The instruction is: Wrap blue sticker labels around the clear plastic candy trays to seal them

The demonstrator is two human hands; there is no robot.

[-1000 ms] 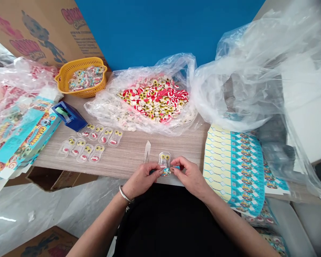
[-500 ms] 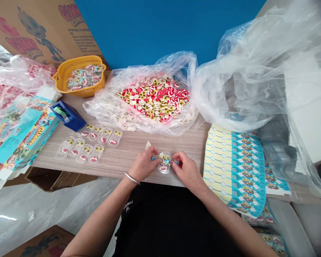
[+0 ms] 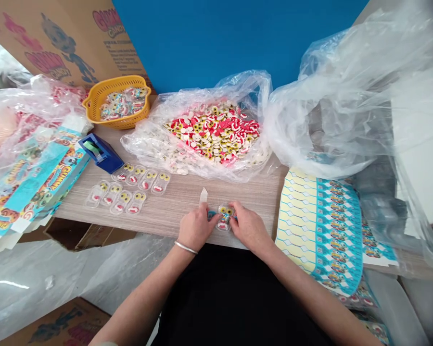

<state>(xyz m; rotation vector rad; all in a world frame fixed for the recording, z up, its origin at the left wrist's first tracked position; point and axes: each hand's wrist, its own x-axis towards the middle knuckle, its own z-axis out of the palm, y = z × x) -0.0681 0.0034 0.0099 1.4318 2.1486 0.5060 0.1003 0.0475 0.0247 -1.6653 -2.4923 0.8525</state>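
A small clear plastic candy pack (image 3: 223,224) lies at the table's front edge, holding two yellow-and-black eye gummies and a red-and-white mouth gummy. A blue printed sticker label (image 3: 211,214) crosses its middle, its left end sticking out past the pack. My left hand (image 3: 197,227) is closed at that end, thumb against the label at the pack's left side. My right hand (image 3: 250,227) has thumb and fingers pinched on the pack's right edge. A pale pointed strip (image 3: 203,196) lies just beyond my left hand.
Several filled packs (image 3: 134,203) stand in two rows at left, near a blue tape dispenser (image 3: 101,154). Behind are a yellow basket (image 3: 117,123) of labelled packs and an open bag of gummies (image 3: 216,137). Label sheets (image 3: 321,230) and plastic bags (image 3: 317,129) occupy the right.
My left hand has turned and come in closer to the pack. My right fingers have moved from the label's right end onto the pack's edge. The view has shifted slightly left.
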